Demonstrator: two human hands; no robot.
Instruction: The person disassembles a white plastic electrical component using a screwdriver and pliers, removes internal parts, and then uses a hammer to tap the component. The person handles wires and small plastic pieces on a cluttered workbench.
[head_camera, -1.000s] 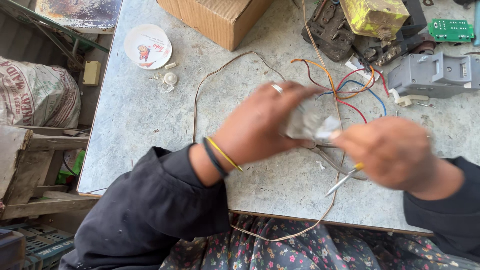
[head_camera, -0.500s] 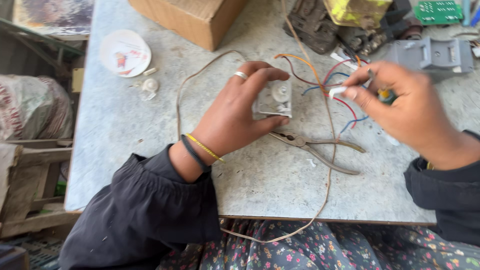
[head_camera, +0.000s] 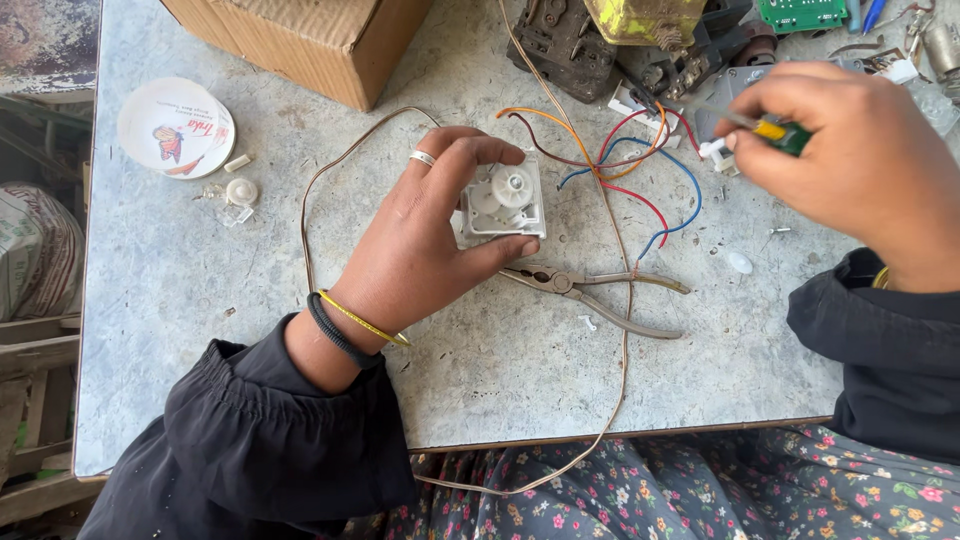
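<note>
My left hand (head_camera: 425, 240) grips a small white plastic mechanism (head_camera: 502, 200) with a round gear on top, pressed down on the grey table (head_camera: 200, 330). Coloured wires (head_camera: 640, 165) run from it toward the upper right. My right hand (head_camera: 850, 160) is raised at the right and holds a screwdriver (head_camera: 775, 128) with a yellow and green handle, its tip pointing left toward a white connector (head_camera: 715, 150). Long-nose pliers (head_camera: 600, 290) lie just below the mechanism.
A cardboard box (head_camera: 320, 40) stands at the top. A white round lid (head_camera: 175, 125) and small white parts (head_camera: 240, 190) lie at the left. Dismantled dark parts (head_camera: 640, 50) and a green circuit board (head_camera: 800, 12) sit at the top right. A brown cable (head_camera: 620, 400) loops over the front edge.
My left hand has set the white mechanism down flat on the table. My right hand has drawn away to the upper right with the screwdriver.
</note>
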